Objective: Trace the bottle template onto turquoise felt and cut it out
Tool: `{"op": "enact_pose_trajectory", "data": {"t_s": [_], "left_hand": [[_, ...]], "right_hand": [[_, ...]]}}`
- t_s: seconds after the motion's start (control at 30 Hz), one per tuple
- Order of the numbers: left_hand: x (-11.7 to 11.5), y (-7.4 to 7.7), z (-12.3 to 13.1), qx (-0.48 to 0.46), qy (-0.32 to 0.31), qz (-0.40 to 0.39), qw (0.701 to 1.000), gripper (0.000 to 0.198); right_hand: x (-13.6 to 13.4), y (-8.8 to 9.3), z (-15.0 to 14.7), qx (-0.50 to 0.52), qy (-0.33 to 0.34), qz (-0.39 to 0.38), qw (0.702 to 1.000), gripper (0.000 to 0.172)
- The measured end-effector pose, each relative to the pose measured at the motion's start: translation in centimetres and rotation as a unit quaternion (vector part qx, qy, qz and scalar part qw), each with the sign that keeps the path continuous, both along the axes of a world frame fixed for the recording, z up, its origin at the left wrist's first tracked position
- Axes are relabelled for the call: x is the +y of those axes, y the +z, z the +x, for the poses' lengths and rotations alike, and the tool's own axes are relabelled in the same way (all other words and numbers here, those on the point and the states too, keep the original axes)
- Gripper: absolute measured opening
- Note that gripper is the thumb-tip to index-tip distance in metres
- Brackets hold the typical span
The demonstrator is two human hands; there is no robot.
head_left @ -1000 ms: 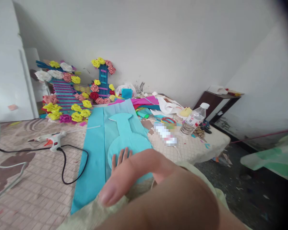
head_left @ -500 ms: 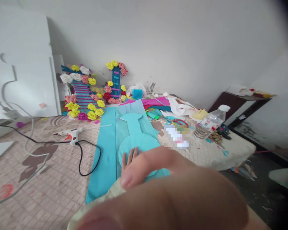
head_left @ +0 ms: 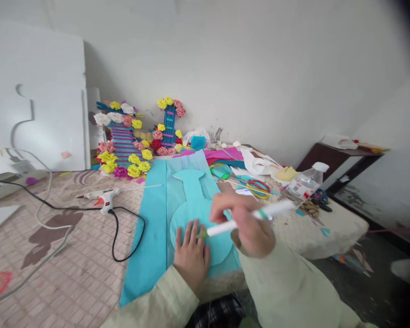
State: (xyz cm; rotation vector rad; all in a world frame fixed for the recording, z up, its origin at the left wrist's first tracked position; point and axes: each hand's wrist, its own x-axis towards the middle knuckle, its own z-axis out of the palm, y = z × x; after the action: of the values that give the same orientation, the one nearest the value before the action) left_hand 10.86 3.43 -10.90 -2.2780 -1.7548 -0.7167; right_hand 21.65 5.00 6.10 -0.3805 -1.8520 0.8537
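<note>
The left hand (head_left: 192, 258) is lying spread at the lower centre of the frame, its palm side down on the round lower part of a blue cutout (head_left: 195, 206) and its fingers gripping nothing. The cutout is resting on a larger blue sheet (head_left: 144, 255) at the centre, its narrow neck pointing toward the top of the frame; the two hands are covering portions of its round part, so its full outline is not showing. The right hand (head_left: 251, 225), right of centre, is closing around a white pen (head_left: 222, 227). Motion is blurring the pen, and its greenish end is hanging so near the left fingers that contact is impossible to tell. Behind the right hand, a phone (head_left: 246, 192) is showing only in part. Scissors (head_left: 258, 187) are lying just above it among paper scraps, their blades hard to make out. At the right, a clear bottle (head_left: 302, 187) is leaning, partly blocking the clutter behind it. Left of centre, a glue gun (head_left: 106, 200) is lying on the patterned tablecloth (head_left: 89, 291), which the frame is cutting off at the lower left.
</note>
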Motion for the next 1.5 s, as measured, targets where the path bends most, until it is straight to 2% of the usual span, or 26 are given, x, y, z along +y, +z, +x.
{"op": "enact_pose_trajectory", "data": {"t_s": [0.07,0.13,0.17,0.33,0.5,0.7,1.03,1.3,1.5], "left_hand": [[-0.1,0.2,0.0,-0.006,-0.004,-0.032,0.999,0.042],[-0.1,0.3,0.0,-0.013,-0.006,-0.052,0.999,0.046],[0.0,0.3,0.0,-0.015,-0.005,-0.052,0.999,0.046],[0.0,0.1,0.1,-0.02,-0.004,-0.049,0.999,0.045],[-0.1,0.2,0.3,-0.044,-0.001,-0.081,0.996,0.046],[-0.2,0.2,0.3,-0.079,0.0,-0.077,0.994,0.042],[-0.3,0.5,0.4,-0.086,0.006,-0.084,0.993,0.04],[-0.3,0.4,0.3,-0.085,0.0,-0.088,0.992,0.042],[-0.2,0.4,0.4,-0.076,0.0,-0.113,0.991,0.045]], "right_hand": [[2.4,-1.5,-0.7,-0.086,0.035,-0.083,0.992,0.044],[4.5,-3.2,-1.5,-0.167,0.078,-0.167,0.969,0.048],[5.4,-4.0,-2.0,-0.19,0.081,-0.182,0.961,0.047],[8.6,-7.4,-4.7,-0.266,0.056,-0.191,0.943,0.023],[9.4,-9.3,-6.8,-0.349,0.044,-0.151,0.924,0.005],[9.4,-10.3,-7.7,-0.399,0.028,-0.09,0.912,0.008],[9.4,-10.6,-8.0,-0.438,0.039,-0.045,0.897,0.007],[10.0,-10.9,-8.1,-0.454,0.039,-0.041,0.889,0.009],[11.2,-11.6,-8.0,-0.461,0.042,-0.072,0.883,0.015]]}}
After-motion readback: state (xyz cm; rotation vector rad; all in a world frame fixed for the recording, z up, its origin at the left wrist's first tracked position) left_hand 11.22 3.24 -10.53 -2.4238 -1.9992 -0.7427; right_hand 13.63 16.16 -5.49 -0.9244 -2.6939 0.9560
